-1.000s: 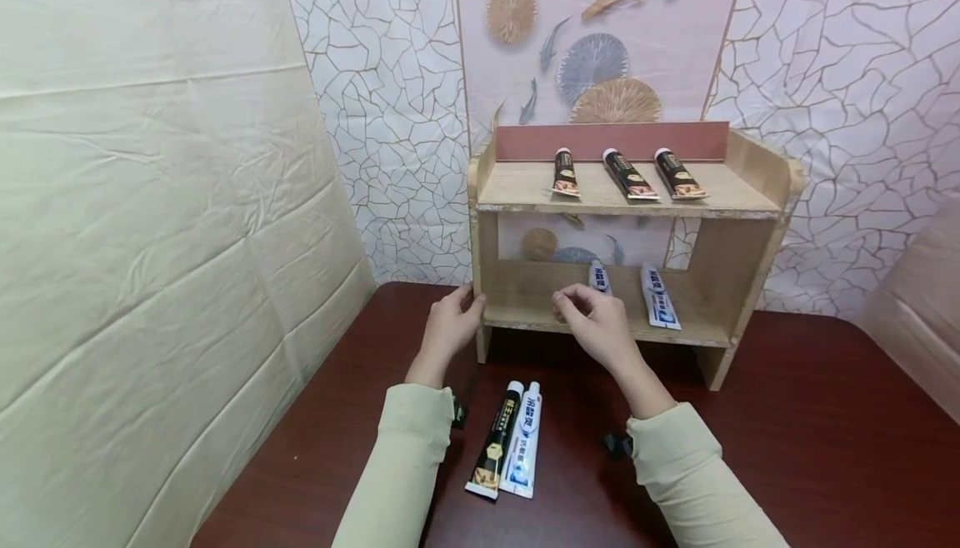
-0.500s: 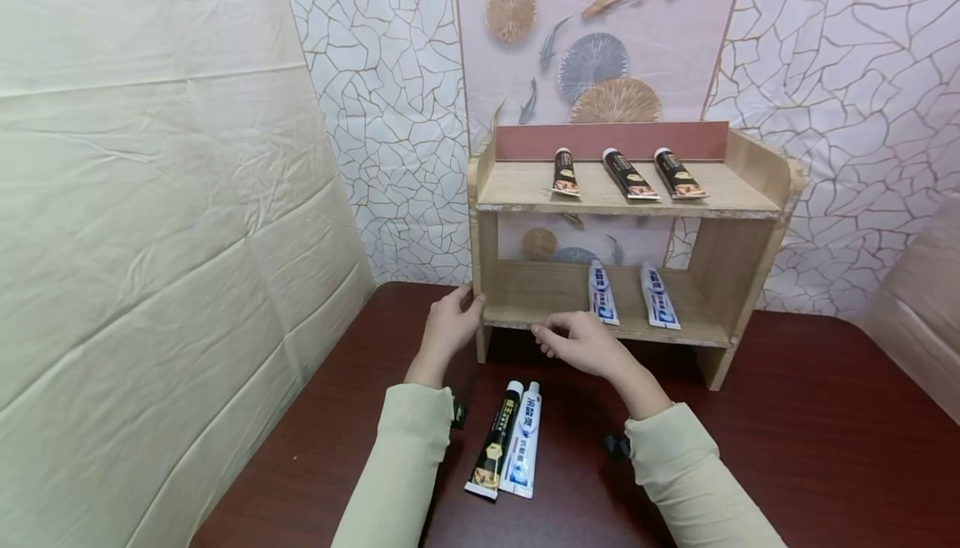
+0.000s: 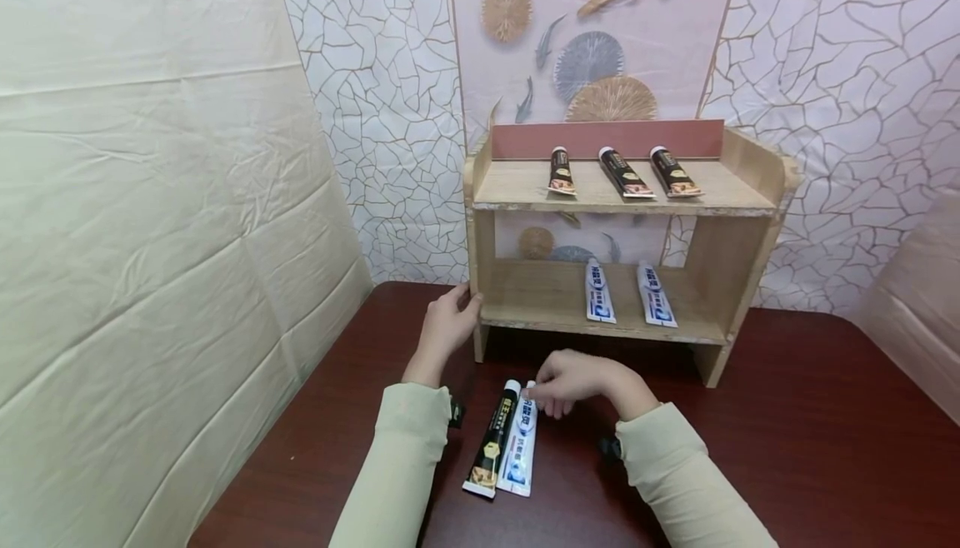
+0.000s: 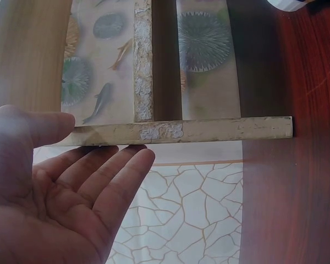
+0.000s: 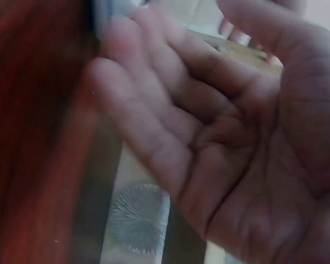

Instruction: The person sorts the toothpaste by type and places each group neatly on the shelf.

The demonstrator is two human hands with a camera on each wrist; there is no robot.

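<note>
My left hand point(image 3: 446, 327) holds the left side panel of a small wooden shelf point(image 3: 513, 184). In the left wrist view, the thumb lies on one face of that panel point(image 4: 220, 128) and the fingertips touch the other. Over the table my right hand point(image 3: 581, 379) hovers with loosely bent fingers, which overlap the cap end of a white-and-blue toothpaste tube point(image 3: 517, 456). The right wrist view shows its palm bare, the fingers blurred. Close along the white tube's left side lies a black-and-gold toothpaste tube point(image 3: 491, 441). Both tubes point their caps toward the shelf.
Three black toothpaste tubes point(image 3: 622, 173) lie on the upper board. On the lower board are two white ones, a left tube point(image 3: 599, 291) and a right tube point(image 3: 656, 295). The dark red table point(image 3: 817, 440) runs back to a patterned wall covering; a cream cloth point(image 3: 172, 281) hangs at left.
My right hand has come down and toward me from the lower board to the white tube on the table, uncovering the left white tube on the shelf. The left hand stays on the panel.
</note>
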